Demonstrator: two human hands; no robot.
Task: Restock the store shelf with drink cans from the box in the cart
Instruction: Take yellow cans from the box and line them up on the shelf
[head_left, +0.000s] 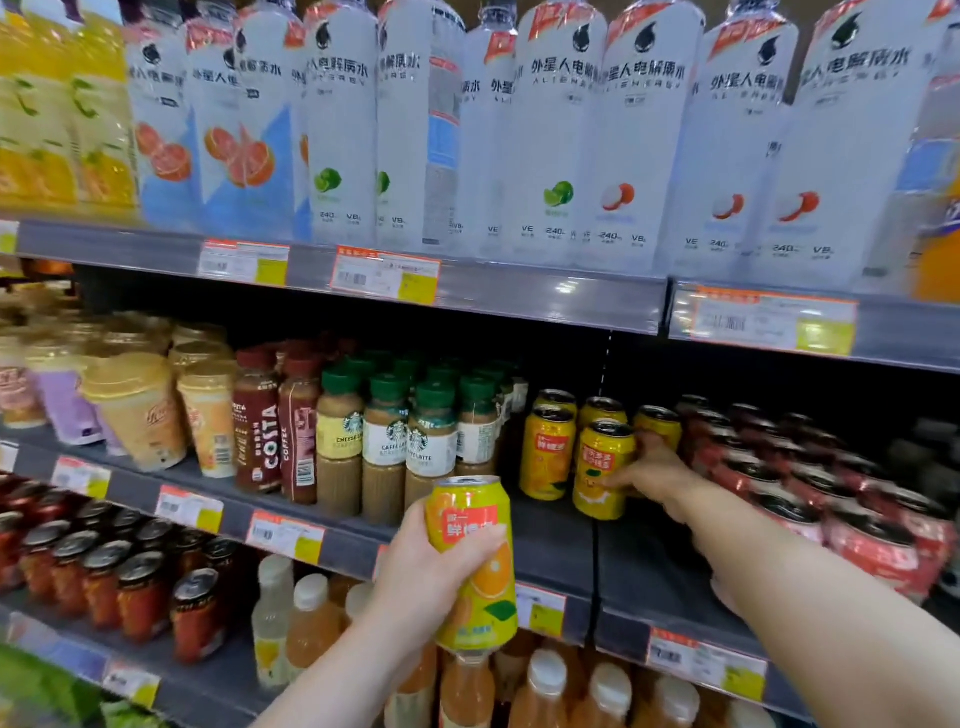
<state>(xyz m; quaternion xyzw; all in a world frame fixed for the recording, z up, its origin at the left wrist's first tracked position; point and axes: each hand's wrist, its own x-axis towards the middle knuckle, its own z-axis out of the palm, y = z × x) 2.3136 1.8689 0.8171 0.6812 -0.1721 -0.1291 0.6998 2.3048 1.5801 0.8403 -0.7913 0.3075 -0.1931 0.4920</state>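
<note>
My left hand grips a yellow orange-drink can upright in front of the middle shelf's edge. My right hand reaches onto the middle shelf and holds a second yellow can, which stands tilted slightly at the front. Several matching yellow cans stand behind and beside it. The box and the cart are out of view.
Red cans fill the shelf right of the yellow ones. Starbucks bottles, Costa bottles and cups stand to the left. Tall white bottles line the shelf above. Juice bottles and dark cans sit below.
</note>
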